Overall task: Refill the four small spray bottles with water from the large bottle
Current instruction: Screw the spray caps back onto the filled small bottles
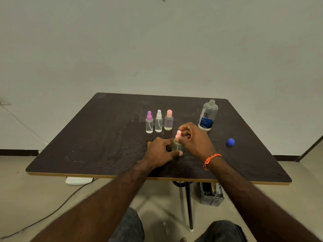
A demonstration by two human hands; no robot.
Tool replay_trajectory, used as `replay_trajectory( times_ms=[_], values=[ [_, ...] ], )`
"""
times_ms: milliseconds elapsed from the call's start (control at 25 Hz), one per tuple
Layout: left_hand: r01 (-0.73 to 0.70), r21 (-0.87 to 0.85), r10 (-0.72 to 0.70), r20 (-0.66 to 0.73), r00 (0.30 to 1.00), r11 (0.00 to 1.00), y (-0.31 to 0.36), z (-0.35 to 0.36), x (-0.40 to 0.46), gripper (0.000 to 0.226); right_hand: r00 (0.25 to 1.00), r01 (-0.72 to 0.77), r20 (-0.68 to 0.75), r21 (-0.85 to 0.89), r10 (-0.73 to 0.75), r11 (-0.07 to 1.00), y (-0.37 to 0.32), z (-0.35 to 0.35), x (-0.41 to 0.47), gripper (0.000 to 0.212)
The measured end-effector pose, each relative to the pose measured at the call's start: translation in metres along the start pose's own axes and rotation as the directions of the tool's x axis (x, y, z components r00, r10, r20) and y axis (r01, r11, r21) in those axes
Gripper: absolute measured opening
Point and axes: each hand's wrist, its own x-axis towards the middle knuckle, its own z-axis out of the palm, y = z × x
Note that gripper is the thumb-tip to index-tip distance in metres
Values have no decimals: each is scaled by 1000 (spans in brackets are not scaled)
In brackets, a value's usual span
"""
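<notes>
A small spray bottle (176, 144) with a pale pink spray top (178, 133) stands on the dark table (104, 137). My left hand (160, 153) grips its body from the left. My right hand (194, 139) pinches the pink top from the right. Behind them stand three small bottles in a row: a purple-topped bottle (149, 123), a white-topped bottle (158, 122) and a pink-capped bottle (168, 120). The large clear bottle (207, 116) with a blue label stands uncapped at the back right. Its blue cap (230, 142) lies on the table to the right.
The table's near edge (157, 179) runs just in front of my forearms. Under the table I see a black table leg (189, 205), a grey perforated box (211, 194), a white device (78, 180) and a cable on the floor (52, 213).
</notes>
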Motion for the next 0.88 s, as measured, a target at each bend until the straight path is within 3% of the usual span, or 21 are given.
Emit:
replay_trajectory(
  times_ms=[80,160,240,320,440,520,640,720,880],
  values=[
    [18,-34,-18,-3,1000,999,3,-3,1,28,999,-10,-33,-50,8,999,1,4,0,36],
    [2,-25,-2,16,1000,1000,2,-3,1,11,999,-25,41,-59,27,998,2,6,-1,60],
    [6,-22,-6,21,1000,1000,1,-3,1,20,991,24,135,16,-26,1000,4,7,-2,76],
    [26,-31,-25,19,1000,999,-1,-1,1,6,988,66,138,68,-75,995,4,6,-2,63],
    [33,9,-33,-13,999,999,-3,3,2,28,1000,2,-18,16,-2,1000,2,6,1,53],
    [44,32,-43,-31,999,999,-3,3,2,22,997,-29,-67,-68,24,997,3,9,3,65],
    [33,24,-31,-53,998,999,-2,2,1,29,996,2,85,4,-3,1000,4,13,0,83],
    [-2,18,3,-47,999,1000,-2,2,0,9,990,61,124,48,-66,997,5,12,-2,68],
    [-5,42,7,-40,999,999,-4,4,1,27,999,8,-43,-55,-11,998,5,9,0,49]
  ],
)
